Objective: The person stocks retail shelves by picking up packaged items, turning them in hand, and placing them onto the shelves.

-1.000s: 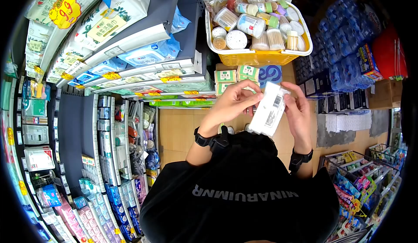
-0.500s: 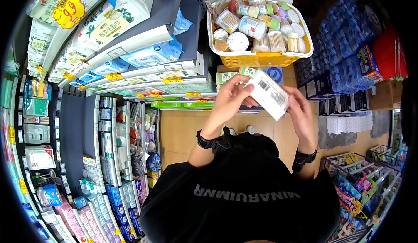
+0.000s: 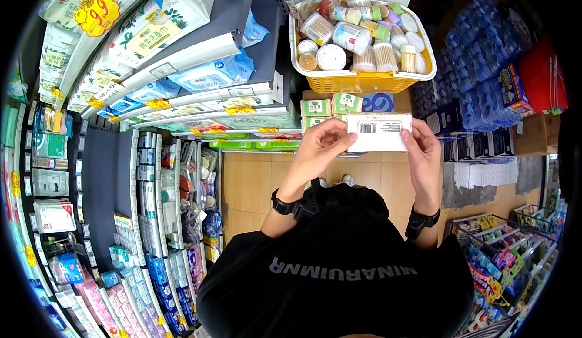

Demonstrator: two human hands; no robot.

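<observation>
A white rectangular package [image 3: 379, 133] with a barcode and small print on its face lies level between my two hands. My left hand [image 3: 325, 143] pinches its left end, thumb on the face near the barcode. At the right end, my right hand [image 3: 421, 150] grips it with the thumb near the upper corner. Most of the fingers behind the package are hidden. Just beyond it are green and cream packs [image 3: 316, 107], partly covered by the package and hands.
A yellow basket [image 3: 364, 84] full of cotton swab tubs stands ahead. Shelves [image 3: 260, 53] with wipes and tissue packs run along the left. Wrapped blue bottles [image 3: 485, 65] are stacked at the right, and wire racks [image 3: 509, 217] of small packets stand lower right.
The package has turned from a steep slant to level, its barcode side still showing. Both hands keep hold of it, at its left and right ends now.
</observation>
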